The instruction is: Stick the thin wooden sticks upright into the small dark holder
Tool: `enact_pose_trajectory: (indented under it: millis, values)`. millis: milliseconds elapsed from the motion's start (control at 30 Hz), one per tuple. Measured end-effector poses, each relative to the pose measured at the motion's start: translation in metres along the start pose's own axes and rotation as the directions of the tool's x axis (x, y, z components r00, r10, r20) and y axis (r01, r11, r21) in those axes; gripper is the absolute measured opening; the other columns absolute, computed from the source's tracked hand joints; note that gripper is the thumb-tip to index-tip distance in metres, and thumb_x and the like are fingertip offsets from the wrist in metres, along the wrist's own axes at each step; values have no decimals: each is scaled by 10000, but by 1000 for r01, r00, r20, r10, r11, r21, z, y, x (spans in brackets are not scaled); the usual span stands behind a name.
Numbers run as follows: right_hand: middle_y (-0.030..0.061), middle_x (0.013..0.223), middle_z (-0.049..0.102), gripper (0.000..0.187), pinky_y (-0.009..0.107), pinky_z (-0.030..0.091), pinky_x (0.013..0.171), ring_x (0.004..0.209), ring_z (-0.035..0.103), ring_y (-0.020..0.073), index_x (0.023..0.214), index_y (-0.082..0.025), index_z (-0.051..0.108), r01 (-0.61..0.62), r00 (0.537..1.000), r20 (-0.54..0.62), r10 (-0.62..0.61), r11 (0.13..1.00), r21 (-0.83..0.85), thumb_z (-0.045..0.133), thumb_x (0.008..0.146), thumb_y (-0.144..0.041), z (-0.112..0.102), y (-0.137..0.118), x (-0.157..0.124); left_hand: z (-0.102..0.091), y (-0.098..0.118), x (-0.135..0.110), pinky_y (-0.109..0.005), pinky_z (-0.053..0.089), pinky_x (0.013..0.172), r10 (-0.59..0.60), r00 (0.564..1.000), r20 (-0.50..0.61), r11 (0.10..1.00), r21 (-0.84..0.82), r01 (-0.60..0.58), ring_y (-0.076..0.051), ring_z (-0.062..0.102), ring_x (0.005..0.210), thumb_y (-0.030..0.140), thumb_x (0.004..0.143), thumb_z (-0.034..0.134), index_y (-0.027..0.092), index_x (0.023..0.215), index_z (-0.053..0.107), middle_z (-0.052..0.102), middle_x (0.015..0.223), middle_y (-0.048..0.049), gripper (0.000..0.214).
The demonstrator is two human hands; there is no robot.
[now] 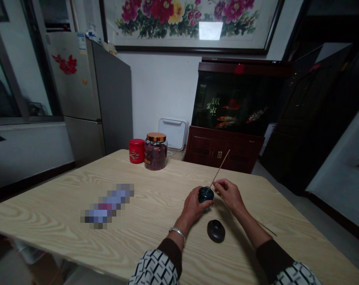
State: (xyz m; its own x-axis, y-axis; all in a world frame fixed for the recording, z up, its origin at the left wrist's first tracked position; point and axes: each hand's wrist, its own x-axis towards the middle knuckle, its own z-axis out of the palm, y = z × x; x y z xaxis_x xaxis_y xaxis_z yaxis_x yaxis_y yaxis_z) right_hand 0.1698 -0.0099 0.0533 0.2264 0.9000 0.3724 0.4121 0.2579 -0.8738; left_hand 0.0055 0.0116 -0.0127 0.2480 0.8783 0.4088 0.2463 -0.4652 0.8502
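Note:
My left hand [193, 206] is wrapped around a small round dark glass bottle [206, 194] just above the table. A thin brown stick [220, 168] leans up and to the right out of the bottle's mouth. Close to the stick's lower end, the fingertips of my right hand [228, 194] are pinched on it. Below the bottle, a round dark brown lid [216, 230] with a raised centre lies on the table. A second thin stick [267, 228] lies to the right, partly hidden by my right forearm.
Towards the back of the wooden table [63, 190] stand a red canister [136, 151] and a glass jar [155, 153] with a copper-coloured lid. A blurred-out flat item [108, 206] lies at left. Behind the table are a fish tank [229, 103] and a fridge [108, 91].

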Motion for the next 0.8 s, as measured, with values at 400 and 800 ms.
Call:
enact_pose_trajectory:
  millis: [400, 800]
  values:
    - [92, 923, 702, 207, 284, 398, 717, 909, 642, 223, 833, -220, 701, 22, 972, 124, 199, 449, -893, 500, 826, -271, -89, 58, -28, 0, 0, -2, -406, 451, 975, 12, 1000, -16, 1000, -21, -13, -264, 582, 1106, 410, 681, 768, 218, 1224, 559, 621, 1193, -95, 613]
    - [107, 897, 704, 213, 290, 352, 618, 835, 651, 224, 823, -208, 654, 59, 973, 132, 188, 350, -935, 443, 845, -234, -83, 54, -30, 1, 0, -1, -393, 454, 958, 26, 1000, -6, 999, -27, -26, -259, 584, 1083, 392, 689, 767, 209, 1225, 551, 629, 1170, -85, 607]
